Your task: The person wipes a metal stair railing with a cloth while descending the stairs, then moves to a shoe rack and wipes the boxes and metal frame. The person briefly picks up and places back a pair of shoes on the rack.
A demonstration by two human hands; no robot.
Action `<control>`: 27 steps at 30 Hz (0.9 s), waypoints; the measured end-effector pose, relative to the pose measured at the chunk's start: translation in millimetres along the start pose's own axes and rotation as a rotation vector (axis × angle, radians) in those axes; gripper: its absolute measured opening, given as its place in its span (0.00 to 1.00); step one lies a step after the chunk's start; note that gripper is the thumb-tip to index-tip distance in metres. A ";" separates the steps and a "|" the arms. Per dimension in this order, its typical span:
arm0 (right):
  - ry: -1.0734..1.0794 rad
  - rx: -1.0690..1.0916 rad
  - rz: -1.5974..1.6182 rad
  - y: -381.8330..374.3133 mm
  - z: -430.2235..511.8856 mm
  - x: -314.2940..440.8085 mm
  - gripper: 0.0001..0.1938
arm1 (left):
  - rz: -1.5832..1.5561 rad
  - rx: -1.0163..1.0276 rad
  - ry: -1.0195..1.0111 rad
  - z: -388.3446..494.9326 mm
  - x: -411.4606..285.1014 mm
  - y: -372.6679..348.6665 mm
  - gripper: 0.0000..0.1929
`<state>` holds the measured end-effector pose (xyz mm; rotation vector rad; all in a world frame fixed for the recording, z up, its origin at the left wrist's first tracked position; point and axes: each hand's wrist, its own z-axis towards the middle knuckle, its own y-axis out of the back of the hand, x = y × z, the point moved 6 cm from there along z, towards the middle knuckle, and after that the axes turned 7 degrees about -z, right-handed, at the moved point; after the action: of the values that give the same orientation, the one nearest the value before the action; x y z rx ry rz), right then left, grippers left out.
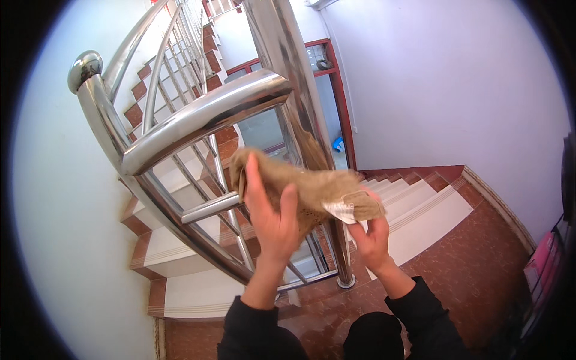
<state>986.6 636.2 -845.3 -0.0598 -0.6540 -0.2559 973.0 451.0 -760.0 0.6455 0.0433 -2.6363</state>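
Note:
A bunched brown cloth [310, 184] is stretched between my two hands, in front of the stainless steel railing. My left hand [272, 225] holds its left end, the thumb and fingers spread against the fabric. At the right end my right hand [372, 240] pinches the cloth close to a white label [340, 210] that bears writing. Part of the cloth hangs down between the hands, and motion blurs its edges. Just behind it stands a thick steel post [288, 49]. The curved top handrail [207, 119] runs left from that post, above a shorter crossbar [210, 208].
Stairs [193, 261] with white treads and red-brown edges climb at the left. Another flight [405, 198] lies to the right of the post. A ball-topped post [90, 85] rises at the left. Pink items [542, 261] stand at the right edge of the red-brown floor [459, 256].

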 end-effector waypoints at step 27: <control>-0.381 0.151 0.392 -65.3 7.1 -91.4 0.26 | 1.307 -0.029 -0.707 135.7 -2.0 171.6 0.45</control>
<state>896.0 593.8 -897.0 -0.0911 -1.0210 0.1898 985.9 278.3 -626.3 -0.2822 -0.4019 -1.4261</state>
